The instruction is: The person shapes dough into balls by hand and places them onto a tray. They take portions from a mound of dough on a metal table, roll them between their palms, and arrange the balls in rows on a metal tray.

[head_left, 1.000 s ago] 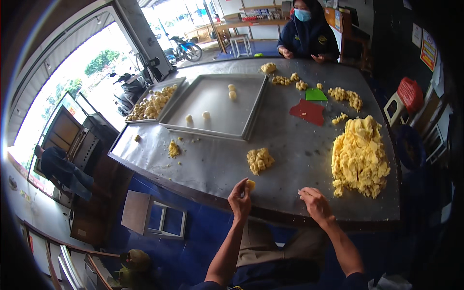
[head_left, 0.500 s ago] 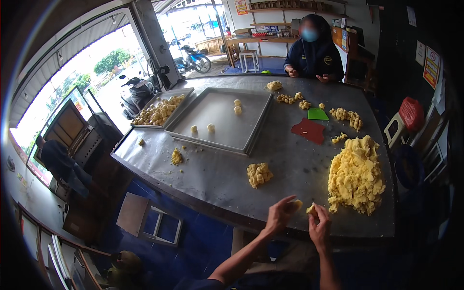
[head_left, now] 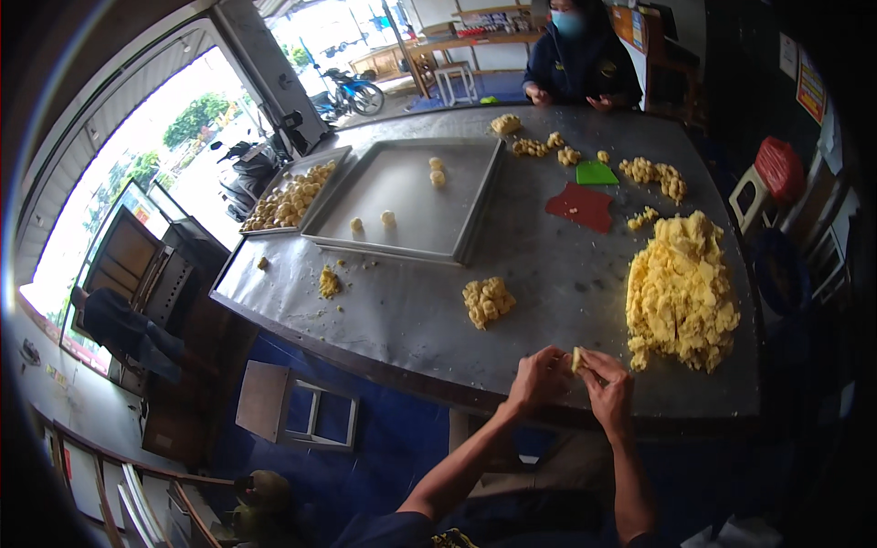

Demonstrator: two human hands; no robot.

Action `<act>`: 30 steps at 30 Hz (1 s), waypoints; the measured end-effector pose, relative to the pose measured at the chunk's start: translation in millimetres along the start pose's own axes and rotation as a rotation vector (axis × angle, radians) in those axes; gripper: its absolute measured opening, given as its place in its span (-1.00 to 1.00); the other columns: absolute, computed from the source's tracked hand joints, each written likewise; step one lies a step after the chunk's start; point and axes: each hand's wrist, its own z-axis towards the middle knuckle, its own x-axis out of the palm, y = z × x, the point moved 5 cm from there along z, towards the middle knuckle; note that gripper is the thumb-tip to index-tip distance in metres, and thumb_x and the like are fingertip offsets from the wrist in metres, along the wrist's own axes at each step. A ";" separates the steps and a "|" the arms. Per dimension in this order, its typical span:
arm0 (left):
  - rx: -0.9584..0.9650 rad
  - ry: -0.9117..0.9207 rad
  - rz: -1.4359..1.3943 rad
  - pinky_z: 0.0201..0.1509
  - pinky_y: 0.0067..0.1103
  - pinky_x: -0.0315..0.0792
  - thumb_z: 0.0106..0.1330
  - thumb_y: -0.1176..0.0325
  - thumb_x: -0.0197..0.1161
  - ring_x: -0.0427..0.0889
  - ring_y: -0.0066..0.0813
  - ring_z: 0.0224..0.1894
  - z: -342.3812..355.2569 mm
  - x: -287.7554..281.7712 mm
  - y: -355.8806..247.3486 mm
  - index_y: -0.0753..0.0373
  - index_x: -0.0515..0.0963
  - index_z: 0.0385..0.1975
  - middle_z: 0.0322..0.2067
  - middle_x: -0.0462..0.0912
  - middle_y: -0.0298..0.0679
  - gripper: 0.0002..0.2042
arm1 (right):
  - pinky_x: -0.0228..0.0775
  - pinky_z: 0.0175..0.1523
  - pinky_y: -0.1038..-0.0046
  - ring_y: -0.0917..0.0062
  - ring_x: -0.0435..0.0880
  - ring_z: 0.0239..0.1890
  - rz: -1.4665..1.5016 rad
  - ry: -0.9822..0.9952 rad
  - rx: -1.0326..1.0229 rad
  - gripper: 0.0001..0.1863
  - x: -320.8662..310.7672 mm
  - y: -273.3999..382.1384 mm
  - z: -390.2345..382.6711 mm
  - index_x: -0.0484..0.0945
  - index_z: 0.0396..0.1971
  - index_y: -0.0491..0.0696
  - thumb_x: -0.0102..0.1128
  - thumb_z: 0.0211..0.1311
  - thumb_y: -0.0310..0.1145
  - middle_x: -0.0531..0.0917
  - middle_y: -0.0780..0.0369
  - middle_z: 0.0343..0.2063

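Observation:
Above the near edge of the metal table, my two hands meet around a small piece of yellow dough (head_left: 576, 359). The fingertips of my right hand (head_left: 610, 391) pinch it from the right. My left hand (head_left: 537, 376) has its fingers curled against its other side, partly hiding what lies in them. Right of my hands rises a big crumbly mound of yellow dough (head_left: 681, 297). Ahead and to the left sits a cluster of small dough lumps (head_left: 489, 302).
A large metal tray (head_left: 402, 205) carries a few pale balls; a second tray (head_left: 343, 157) behind is heaped with balls. Red (head_left: 581, 206) and green scrapers (head_left: 596, 173) lie among dough clumps (head_left: 654, 176). A masked person (head_left: 585, 59) stands across the table. A stool (head_left: 297, 406) is at left.
My hands have come together and now share the dough piece; before, they were apart, each with a yellow bit. The whole view has shifted, with the table appearing higher.

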 end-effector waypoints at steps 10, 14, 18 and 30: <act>0.330 -0.160 0.457 -0.35 -0.22 0.52 0.20 0.43 0.31 0.67 0.13 -0.34 -6.6 3.4 24.8 0.25 0.49 -0.22 -0.46 0.65 0.09 -0.81 | 0.58 -0.12 0.36 0.25 0.73 -0.24 -0.043 -0.011 -0.043 -0.84 30.3 11.7 -11.1 0.71 -0.30 -0.18 0.33 0.08 -0.61 0.71 0.12 -0.30; 0.269 -0.151 0.231 -0.32 -0.26 0.55 0.20 0.52 0.32 0.70 0.12 -0.27 -8.2 5.1 11.1 0.23 0.46 -0.10 -0.35 0.71 0.05 -0.72 | 0.60 -0.08 0.37 0.23 0.74 -0.19 -0.152 0.059 -0.069 -0.80 25.6 12.3 -12.7 0.70 -0.19 -0.19 0.30 0.15 -0.57 0.72 0.10 -0.21; 0.250 -0.062 0.182 -0.22 -0.39 0.57 0.13 0.54 0.37 0.73 -0.03 -0.27 -6.6 0.1 14.1 0.29 0.54 -0.22 -0.34 0.71 -0.02 -0.77 | 0.60 0.00 0.44 0.38 0.73 -0.10 0.214 0.063 0.169 -0.64 16.1 -10.2 -3.0 0.65 0.00 -0.17 0.36 0.17 -0.54 0.70 0.12 -0.09; 0.390 0.055 0.276 -0.21 -0.38 0.53 -0.04 0.54 0.40 0.68 -0.08 -0.32 -0.6 4.5 10.8 0.32 0.57 -0.32 -0.40 0.65 -0.08 -0.75 | 0.54 0.00 0.37 0.26 0.69 -0.11 0.062 0.155 0.141 -0.46 26.9 -10.9 8.4 0.60 0.04 -0.20 0.46 -0.05 -0.53 0.65 0.08 -0.08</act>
